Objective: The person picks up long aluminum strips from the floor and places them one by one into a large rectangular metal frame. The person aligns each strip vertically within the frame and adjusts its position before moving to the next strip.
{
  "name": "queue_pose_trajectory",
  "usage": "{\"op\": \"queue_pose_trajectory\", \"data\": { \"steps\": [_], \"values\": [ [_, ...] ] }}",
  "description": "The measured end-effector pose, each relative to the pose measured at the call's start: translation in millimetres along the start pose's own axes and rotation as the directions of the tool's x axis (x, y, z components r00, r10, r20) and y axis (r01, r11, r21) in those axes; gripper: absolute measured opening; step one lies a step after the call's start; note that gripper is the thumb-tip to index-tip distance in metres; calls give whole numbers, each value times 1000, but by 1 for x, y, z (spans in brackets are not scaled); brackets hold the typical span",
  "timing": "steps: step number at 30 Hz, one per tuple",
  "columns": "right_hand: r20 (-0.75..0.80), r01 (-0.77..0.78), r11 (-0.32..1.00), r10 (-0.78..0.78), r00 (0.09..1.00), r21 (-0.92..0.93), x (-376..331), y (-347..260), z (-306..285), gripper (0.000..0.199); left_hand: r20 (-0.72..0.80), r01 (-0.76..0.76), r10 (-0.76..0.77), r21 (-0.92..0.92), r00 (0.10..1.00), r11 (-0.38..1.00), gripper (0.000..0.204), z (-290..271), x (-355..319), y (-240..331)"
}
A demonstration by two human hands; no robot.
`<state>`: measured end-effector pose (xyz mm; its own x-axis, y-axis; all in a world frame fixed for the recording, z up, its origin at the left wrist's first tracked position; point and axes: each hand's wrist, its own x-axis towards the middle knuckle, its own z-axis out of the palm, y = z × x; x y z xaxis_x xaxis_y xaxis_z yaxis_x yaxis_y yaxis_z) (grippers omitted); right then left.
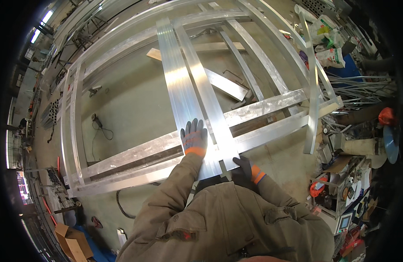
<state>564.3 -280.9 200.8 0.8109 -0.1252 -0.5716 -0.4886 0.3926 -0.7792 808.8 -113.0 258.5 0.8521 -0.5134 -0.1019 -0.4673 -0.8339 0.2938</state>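
My left hand [194, 137], in a grey and orange work glove, lies flat with its fingers stretched out on a wide, ribbed aluminium plank [174, 76]. Beside that plank runs a narrower aluminium bar [206, 94], with a thin gap between the two. At the bar's near right corner my right hand [244, 169], in a dark glove with an orange cuff, is closed on the edge; some of its fingers are hidden under the end. Both lengths rest across the near crossbeams [264, 108] of a large metal frame and reach to its far side.
Under the frame lie a wooden board [154, 54], a short metal profile [230, 85] and a corded power tool [95, 118]. Bags [330, 57] and thin metal strips stand at the right, above a cluttered cart [341, 192]. A cardboard box [72, 244] sits at lower left.
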Motion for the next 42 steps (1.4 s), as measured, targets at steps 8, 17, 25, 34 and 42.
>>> {"op": "queue_pose_trajectory", "data": {
  "steps": [8,17,25,34,42],
  "values": [
    [78,-134,894,111,991,427,-14,13,-15,40,-84,-19,21,15,996,1000,56,0,-1,0],
    [283,17,907,-149,947,420,-3,44,-38,31,-172,-14,4,-61,985,998,48,2,-3,4],
    [131,346,852,-320,938,-394,8,85,-84,39,-187,-17,13,-17,982,1000,45,3,-3,4],
    [-240,107,609,141,960,786,-1,65,-121,64,-207,-18,10,-37,978,999,45,2,-3,5],
    [-145,193,974,-209,967,-115,32,103,-151,44,-209,-24,10,-64,978,998,45,0,-3,7]
  ]
}}
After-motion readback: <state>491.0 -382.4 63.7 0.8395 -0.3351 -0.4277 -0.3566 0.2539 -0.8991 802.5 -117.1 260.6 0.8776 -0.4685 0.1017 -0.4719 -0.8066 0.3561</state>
